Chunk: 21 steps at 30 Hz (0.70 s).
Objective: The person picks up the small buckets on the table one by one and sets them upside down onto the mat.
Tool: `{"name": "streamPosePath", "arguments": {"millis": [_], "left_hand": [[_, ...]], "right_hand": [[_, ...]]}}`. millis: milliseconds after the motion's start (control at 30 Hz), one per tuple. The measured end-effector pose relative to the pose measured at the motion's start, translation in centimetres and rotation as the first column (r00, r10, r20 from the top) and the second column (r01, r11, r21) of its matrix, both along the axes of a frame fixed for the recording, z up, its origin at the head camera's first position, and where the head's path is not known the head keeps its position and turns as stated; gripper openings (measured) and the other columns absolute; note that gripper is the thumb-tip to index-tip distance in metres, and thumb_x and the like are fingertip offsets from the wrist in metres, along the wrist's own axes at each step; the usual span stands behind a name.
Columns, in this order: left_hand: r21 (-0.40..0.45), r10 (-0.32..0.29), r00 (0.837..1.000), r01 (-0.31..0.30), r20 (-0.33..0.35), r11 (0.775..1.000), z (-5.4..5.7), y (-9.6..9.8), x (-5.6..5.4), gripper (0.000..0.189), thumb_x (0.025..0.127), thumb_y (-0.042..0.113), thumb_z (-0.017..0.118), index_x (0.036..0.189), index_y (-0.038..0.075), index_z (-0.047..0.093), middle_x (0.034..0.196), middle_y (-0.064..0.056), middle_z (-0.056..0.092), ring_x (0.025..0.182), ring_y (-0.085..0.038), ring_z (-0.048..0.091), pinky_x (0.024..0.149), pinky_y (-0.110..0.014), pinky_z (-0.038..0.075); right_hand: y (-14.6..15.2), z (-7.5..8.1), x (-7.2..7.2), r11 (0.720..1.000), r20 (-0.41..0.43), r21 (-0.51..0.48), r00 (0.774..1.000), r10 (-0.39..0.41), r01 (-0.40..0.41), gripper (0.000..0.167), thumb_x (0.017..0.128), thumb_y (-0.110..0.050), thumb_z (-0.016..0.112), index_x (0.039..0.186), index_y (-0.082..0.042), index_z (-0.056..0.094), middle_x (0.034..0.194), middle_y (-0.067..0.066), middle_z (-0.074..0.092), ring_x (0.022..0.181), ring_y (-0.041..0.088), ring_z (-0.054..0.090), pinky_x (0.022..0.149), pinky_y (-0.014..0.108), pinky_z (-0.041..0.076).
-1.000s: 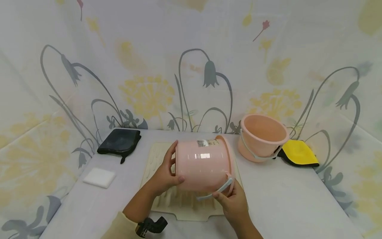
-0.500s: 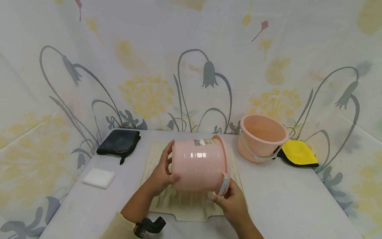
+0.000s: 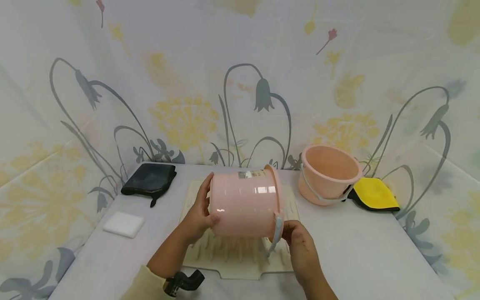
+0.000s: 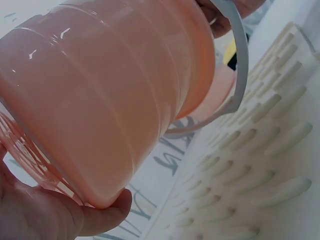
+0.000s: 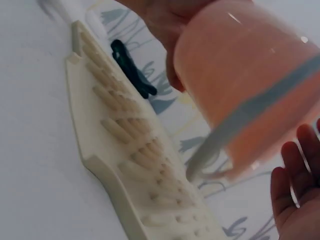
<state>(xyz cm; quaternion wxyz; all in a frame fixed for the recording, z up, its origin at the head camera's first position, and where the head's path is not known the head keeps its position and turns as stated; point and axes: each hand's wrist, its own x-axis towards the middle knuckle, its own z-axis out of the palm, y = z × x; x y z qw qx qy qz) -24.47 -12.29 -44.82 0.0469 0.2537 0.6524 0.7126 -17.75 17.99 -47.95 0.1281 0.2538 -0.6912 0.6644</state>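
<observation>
A pink bucket [image 3: 243, 204] lies sideways in the air above a cream board [image 3: 240, 266] with rows of raised pegs. Its base faces left and its mouth faces right, with a label on top. My left hand [image 3: 196, 218] grips the base end; the thumb shows below the bottom edge in the left wrist view. The pale bucket handle [image 3: 276, 235] hangs down from the rim. By the rim is my right hand [image 3: 301, 248]. In the right wrist view its fingers [image 5: 295, 160] look extended beside the bucket mouth, apparently apart from it.
A second pink bucket [image 3: 328, 187] stands upright at the back right, next to a yellow and black cloth [image 3: 376, 193]. A black folded item [image 3: 150, 179] lies at the back left, with a white sponge-like block [image 3: 123, 224] nearer. A patterned curtain [image 3: 240, 83] hangs behind the table.
The bucket and left hand have shifted slightly left. My right hand has come off the handle and rim and moved a little right; the handle has swung and now hangs lower.
</observation>
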Motion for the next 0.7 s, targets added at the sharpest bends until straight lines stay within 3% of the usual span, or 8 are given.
{"name": "streamPosePath", "arguments": {"millis": [67,133,267,333,400,533,700], "left_hand": [[0.010,-0.009,1.000,0.009,-0.005,1.000,0.0,-0.4,-0.1,0.124,0.081,0.069,0.079,0.168,0.033,-0.002,0.170,-0.014,0.007,0.139,-0.045,0.041,0.095,-0.046,0.057],[0.023,-0.018,1.000,0.018,-0.006,1.000,0.0,-0.8,-0.3,0.123,0.083,0.067,0.079,0.168,0.032,-0.003,0.170,-0.015,0.009,0.137,-0.041,0.044,0.095,-0.044,0.057],[0.030,-0.008,1.000,0.008,-0.007,1.000,-0.1,-1.9,-0.5,0.122,0.085,0.065,0.078,0.168,0.031,-0.005,0.169,-0.017,0.010,0.134,-0.038,0.046,0.093,-0.039,0.058],[0.034,0.005,1.000,-0.005,-0.003,0.999,0.1,-2.3,-0.5,0.121,0.085,0.065,0.078,0.168,0.032,-0.005,0.171,-0.014,0.007,0.136,-0.038,0.044,0.093,-0.038,0.057],[0.040,0.016,1.000,-0.016,0.001,0.999,0.3,-2.8,-0.5,0.121,0.086,0.064,0.078,0.168,0.032,-0.006,0.172,-0.012,0.003,0.137,-0.040,0.041,0.092,-0.037,0.057],[0.050,0.038,0.999,-0.038,0.008,0.998,0.7,-3.6,-0.4,0.121,0.086,0.062,0.079,0.168,0.033,-0.005,0.172,-0.009,0.003,0.137,-0.038,0.040,0.093,-0.037,0.056],[0.085,0.054,0.999,-0.054,0.010,0.995,1.0,-4.8,-0.2,0.121,0.087,0.061,0.079,0.168,0.030,-0.005,0.167,-0.010,0.013,0.130,-0.030,0.047,0.092,-0.036,0.057]], "right_hand": [[0.4,0.3,0.0,0.995,0.038,0.049,0.995,-0.092,0.090,0.044,0.117,-0.018,0.022,0.116,0.011,0.055,0.107,0.007,0.066,0.103,0.013,0.065,0.096,0.021,0.052],[0.9,0.5,0.0,0.974,0.085,0.127,0.976,-0.201,0.190,0.039,0.116,-0.014,0.027,0.114,0.009,0.059,0.108,0.011,0.067,0.103,0.011,0.065,0.094,0.020,0.053],[2.0,0.9,0.2,0.868,0.115,0.376,0.914,-0.390,0.324,0.030,0.114,-0.023,0.044,0.114,-0.002,0.065,0.111,0.009,0.070,0.104,0.007,0.064,0.092,0.024,0.054],[2.7,1.1,0.4,0.812,0.107,0.486,0.899,-0.424,0.325,0.026,0.112,-0.027,0.050,0.116,-0.007,0.066,0.115,0.006,0.070,0.106,0.009,0.064,0.094,0.029,0.055],[3.3,1.1,0.6,0.770,0.102,0.564,0.900,-0.424,0.299,0.026,0.110,-0.031,0.055,0.119,-0.008,0.067,0.118,0.003,0.069,0.111,0.013,0.064,0.097,0.036,0.056],[4.6,0.8,0.7,0.729,0.132,0.648,0.909,-0.395,0.222,0.029,0.106,-0.033,0.063,0.123,-0.008,0.066,0.124,0.001,0.066,0.116,0.020,0.063,0.099,0.046,0.055],[5.9,-0.1,0.7,0.668,0.152,0.725,0.905,-0.396,0.170,0.031,0.102,-0.034,0.069,0.122,-0.010,0.068,0.128,0.004,0.065,0.122,0.025,0.061,0.104,0.052,0.051]]}}
